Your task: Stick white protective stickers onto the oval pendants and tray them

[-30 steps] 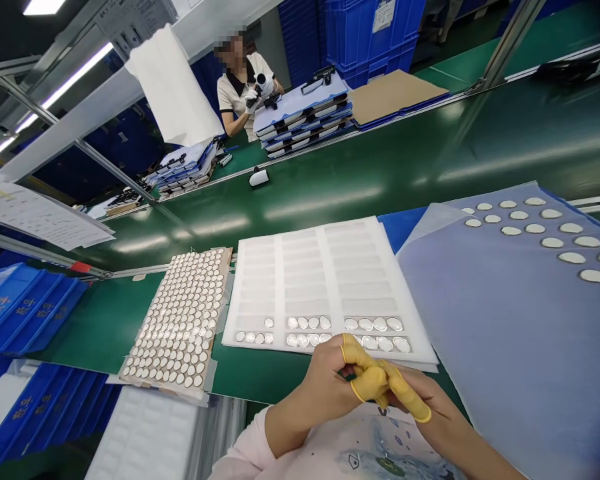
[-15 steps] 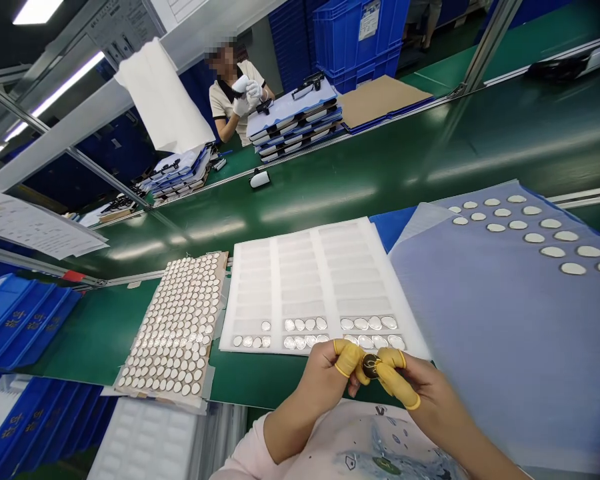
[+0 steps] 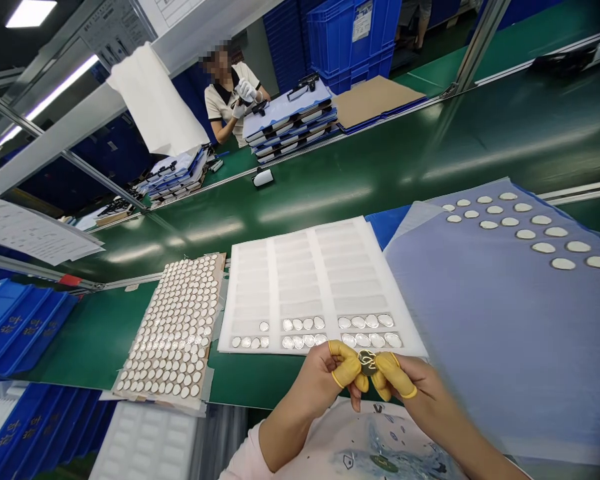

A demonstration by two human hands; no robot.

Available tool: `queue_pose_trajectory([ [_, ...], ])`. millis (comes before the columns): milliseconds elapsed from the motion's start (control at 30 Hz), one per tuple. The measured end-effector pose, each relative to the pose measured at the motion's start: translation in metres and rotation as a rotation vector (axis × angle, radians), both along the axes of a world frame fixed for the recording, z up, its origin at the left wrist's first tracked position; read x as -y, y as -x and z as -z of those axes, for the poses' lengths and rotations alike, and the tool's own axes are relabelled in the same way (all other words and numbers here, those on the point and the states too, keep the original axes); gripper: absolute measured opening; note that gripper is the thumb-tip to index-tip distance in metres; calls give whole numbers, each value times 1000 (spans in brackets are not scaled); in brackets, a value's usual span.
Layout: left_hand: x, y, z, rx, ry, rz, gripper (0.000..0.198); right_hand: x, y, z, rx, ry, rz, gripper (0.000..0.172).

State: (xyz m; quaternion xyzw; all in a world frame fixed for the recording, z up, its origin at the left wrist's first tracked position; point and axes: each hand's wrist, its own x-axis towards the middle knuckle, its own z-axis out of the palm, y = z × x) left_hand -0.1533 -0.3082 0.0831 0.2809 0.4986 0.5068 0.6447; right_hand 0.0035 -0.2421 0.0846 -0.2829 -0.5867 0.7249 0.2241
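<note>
Many wht discs (image 3: pixel 169 327), far L. 1 foam tray (image 3: pixel 294 270), part-filled, mid-bench. My L hand (image 3: pixel 328 372): pinching L edge of 1 dk disc (image 3: pixel 367 362), roughly round. My R hand (image 3: pixel 411 377): pinching R edge; disc betw. both, neither nearer.

Left hand (image 3: pixel 327 377) and right hand (image 3: pixel 410 379) pinch a dark disc (image 3: pixel 367 362) — white tray (image 3: pixel 274 287) beyond.

Ceiling lamp (image 3: pixel 32 13) bright, green surface (image 3: pixel 325 197) glaring, right edge seemingly blurred.
</note>
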Motion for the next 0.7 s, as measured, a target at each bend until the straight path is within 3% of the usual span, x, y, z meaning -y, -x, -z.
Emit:
queue_pose_trajectory([
  [233,6,9,10,-193,-16,-43,55,-5,-11,16,88,-105,107,48],
  [333,16,40,18,-642,22,-104,43,-10,-25,24,107,-125,164,44],
  [467,35,92,29,-1472,316,-125,23,-13,-44,37,154,-64,282,45],
  [533,43,113,35,-1611,454,-135,22,-14,-49,41,167,-35,310,47],
  [700,45,146,52,-1716,634,-60,22,-16,-52,48,137,-27,335,50],
])
